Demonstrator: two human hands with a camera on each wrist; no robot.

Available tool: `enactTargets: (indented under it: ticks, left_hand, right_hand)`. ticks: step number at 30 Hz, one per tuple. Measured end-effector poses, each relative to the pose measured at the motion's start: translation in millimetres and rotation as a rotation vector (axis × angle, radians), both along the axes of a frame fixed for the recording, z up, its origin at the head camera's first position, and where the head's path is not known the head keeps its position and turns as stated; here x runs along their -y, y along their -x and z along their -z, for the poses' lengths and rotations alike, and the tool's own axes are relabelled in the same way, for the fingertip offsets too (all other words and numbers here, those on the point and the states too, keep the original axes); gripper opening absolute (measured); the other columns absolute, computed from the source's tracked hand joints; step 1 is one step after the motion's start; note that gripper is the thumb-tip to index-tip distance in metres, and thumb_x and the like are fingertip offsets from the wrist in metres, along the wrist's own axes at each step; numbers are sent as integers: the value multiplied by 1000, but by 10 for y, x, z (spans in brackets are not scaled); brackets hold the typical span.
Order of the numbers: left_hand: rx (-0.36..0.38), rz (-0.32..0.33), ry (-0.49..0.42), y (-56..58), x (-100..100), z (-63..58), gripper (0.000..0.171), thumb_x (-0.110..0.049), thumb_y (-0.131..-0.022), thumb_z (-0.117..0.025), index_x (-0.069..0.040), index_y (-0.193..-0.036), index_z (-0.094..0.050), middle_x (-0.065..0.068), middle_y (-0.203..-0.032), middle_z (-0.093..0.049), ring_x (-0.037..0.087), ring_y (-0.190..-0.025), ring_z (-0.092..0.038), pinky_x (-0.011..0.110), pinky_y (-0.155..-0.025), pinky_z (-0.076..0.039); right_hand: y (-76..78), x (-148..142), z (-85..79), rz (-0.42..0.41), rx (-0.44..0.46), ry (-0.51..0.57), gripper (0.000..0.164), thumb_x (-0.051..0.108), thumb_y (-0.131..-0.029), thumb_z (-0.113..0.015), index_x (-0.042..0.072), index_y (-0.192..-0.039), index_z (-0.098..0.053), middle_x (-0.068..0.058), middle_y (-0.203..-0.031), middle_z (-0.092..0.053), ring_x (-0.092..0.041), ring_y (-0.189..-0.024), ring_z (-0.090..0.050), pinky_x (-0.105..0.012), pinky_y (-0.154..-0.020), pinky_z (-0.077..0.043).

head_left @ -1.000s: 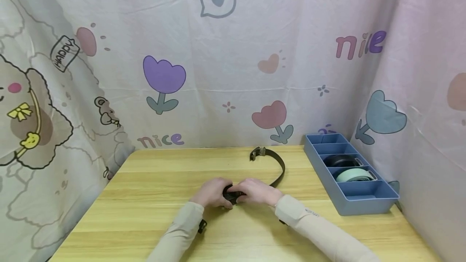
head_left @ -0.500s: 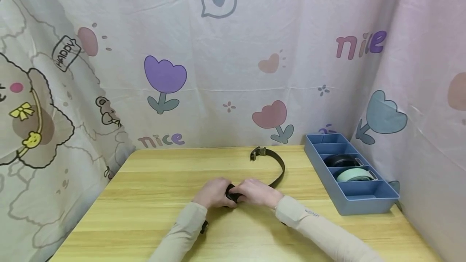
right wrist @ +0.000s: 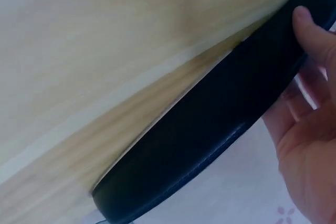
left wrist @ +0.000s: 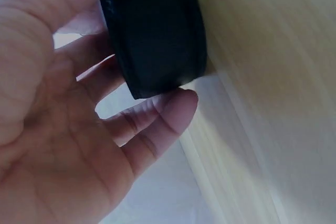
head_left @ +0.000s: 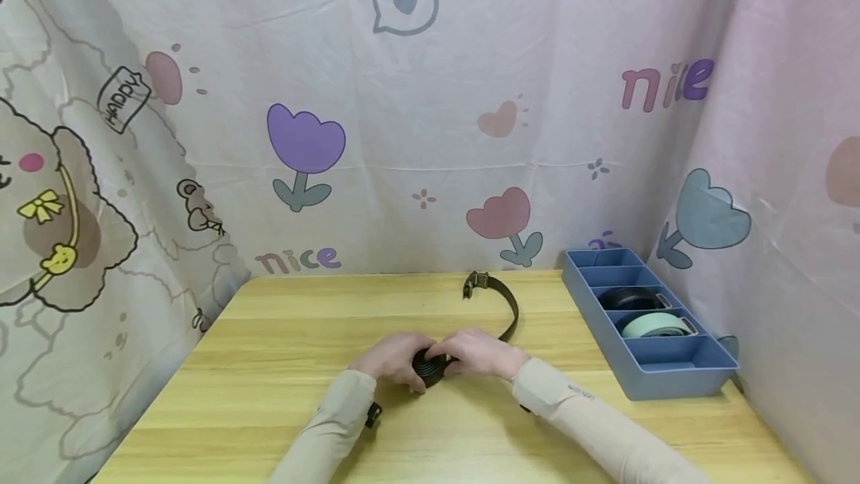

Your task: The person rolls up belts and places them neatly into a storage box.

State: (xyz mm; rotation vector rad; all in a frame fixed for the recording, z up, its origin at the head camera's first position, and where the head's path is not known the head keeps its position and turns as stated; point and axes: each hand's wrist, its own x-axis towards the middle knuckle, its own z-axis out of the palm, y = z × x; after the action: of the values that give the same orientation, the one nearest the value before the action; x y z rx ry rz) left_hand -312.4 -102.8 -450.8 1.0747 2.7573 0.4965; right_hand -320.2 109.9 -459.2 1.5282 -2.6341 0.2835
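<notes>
A dark leather belt lies on the table, one part wound into a coil (head_left: 428, 372) and the rest a loose curved strip (head_left: 512, 312) running back to its metal buckle (head_left: 480, 281). My left hand (head_left: 393, 358) holds the coil from the left; in the left wrist view the thumb crosses the top of the coil's dark side (left wrist: 157, 38) and fingers reach round behind and below. Over the coil's right side, my right hand (head_left: 482, 354) pinches the belt where the strip leaves it. In the right wrist view the thumb presses the strip's outer face (right wrist: 205, 119), fingers behind it.
On the right stands a blue divided box (head_left: 605, 346). It holds a rolled black belt (head_left: 628, 297) and a rolled mint-green belt (head_left: 653, 324) in neighbouring compartments. A printed curtain (head_left: 403, 133) hangs behind the wooden table (head_left: 282, 364) and along both sides.
The coil has tipped so more of its spiral faces up. The loose strip's bend has drawn slightly left. Both hands stay at the belt with small shifts.
</notes>
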Motion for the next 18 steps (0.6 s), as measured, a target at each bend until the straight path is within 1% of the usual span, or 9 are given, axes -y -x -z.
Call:
enactTargets:
  ticks: [2,5,7,9,11,12,14,16,18]
  left_hand:
    - [9,-18,-13,-3,6,4,43,-23,-63,-89,-24,-98,-64,-12,-92,-63,5,-83,-54,26,-80,-46]
    - [8,-89,-43,-12,-6,25,41,-33,-63,-89,-21,-90,-62,-11,-83,-60,6,-75,-53,25,-72,-46]
    - [-24,-131,-43,-29,-26,33,41,-40,-63,-89,-20,-85,-60,-10,-78,-58,7,-69,-52,25,-67,-45]
    - [-51,-146,-36,-39,-46,43,42,-43,-64,-88,-19,-83,-58,-9,-75,-57,8,-67,-51,25,-64,-44]
    - [-66,-127,-25,-40,-54,48,39,-39,-65,-87,-19,-83,-58,-9,-76,-57,8,-67,-50,25,-64,-44]
    - [-69,-107,-19,-35,-51,52,38,-36,-65,-87,-20,-84,-59,-10,-77,-57,7,-69,-51,25,-66,-44]
    - [-46,-69,-22,-11,-43,57,37,-31,-66,-88,-21,-88,-60,-11,-81,-58,7,-73,-52,25,-70,-45]
    - [-15,-39,-29,9,-38,56,38,-25,-65,-88,-21,-92,-62,-12,-85,-59,6,-77,-53,24,-73,-45]
    - [10,-23,-32,19,-41,46,40,-19,-64,-88,-22,-96,-63,-13,-88,-60,5,-80,-54,23,-76,-45]
  right_hand:
    - [-12,26,7,-12,-31,24,37,15,-82,-77,20,-118,-68,6,-104,-73,-4,-90,-66,-19,-80,-51]
    - [-34,66,25,-27,-73,64,29,13,-81,-77,19,-108,-69,6,-91,-72,-1,-77,-63,-16,-70,-49]
    - [-50,85,36,-30,-93,81,23,14,-82,-76,20,-102,-69,7,-84,-70,1,-69,-58,-15,-64,-46]
    - [-57,83,37,-38,-86,78,21,15,-84,-75,19,-103,-68,7,-84,-71,0,-69,-58,-14,-64,-45]
    - [-51,61,27,-45,-53,53,25,16,-86,-73,19,-110,-68,6,-91,-72,-1,-74,-61,-15,-68,-48]
    - [-46,38,17,-43,-30,37,30,15,-87,-73,19,-117,-67,5,-97,-73,-3,-80,-64,-16,-72,-49]
    - [-23,-15,-1,-31,8,3,42,14,-87,-73,19,-127,-63,4,-107,-72,-6,-88,-67,-18,-78,-51]
    - [-1,-51,-7,-11,24,-17,47,14,-86,-74,20,-131,-61,3,-111,-72,-6,-91,-67,-20,-80,-51]
    - [8,-68,-2,6,10,-18,49,14,-84,-75,21,-131,-62,3,-111,-72,-5,-90,-66,-20,-79,-51]
